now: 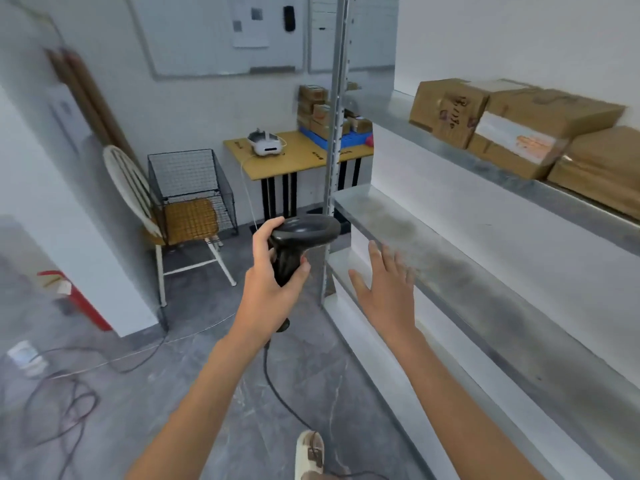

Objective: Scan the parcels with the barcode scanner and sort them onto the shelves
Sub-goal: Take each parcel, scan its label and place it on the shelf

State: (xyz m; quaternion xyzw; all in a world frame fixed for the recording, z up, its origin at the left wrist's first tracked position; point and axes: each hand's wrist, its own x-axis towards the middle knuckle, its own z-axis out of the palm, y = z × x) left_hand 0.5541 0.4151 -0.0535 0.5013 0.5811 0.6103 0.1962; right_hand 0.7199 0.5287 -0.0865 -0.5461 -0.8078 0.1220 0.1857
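Note:
My left hand (268,282) grips the handle of a black barcode scanner (301,237), its head pointing right and its cable hanging to the floor. My right hand (386,289) is held flat with fingers spread and holds nothing, beside the front edge of the middle metal shelf (467,271). Three brown cardboard parcels (512,129) lie side by side on the upper shelf (398,114) at the right. More parcels (318,109) are stacked on a blue tray (317,138) on a yellow table (298,157) at the back, partly hidden by the shelf post.
A white chair (162,216) carries a black wire basket (192,188) at the left. Cables (69,403) trail across the grey floor. A red extinguisher (74,296) stands at the left wall. A white headset (265,142) lies on the table. My shoe (310,452) shows at the bottom.

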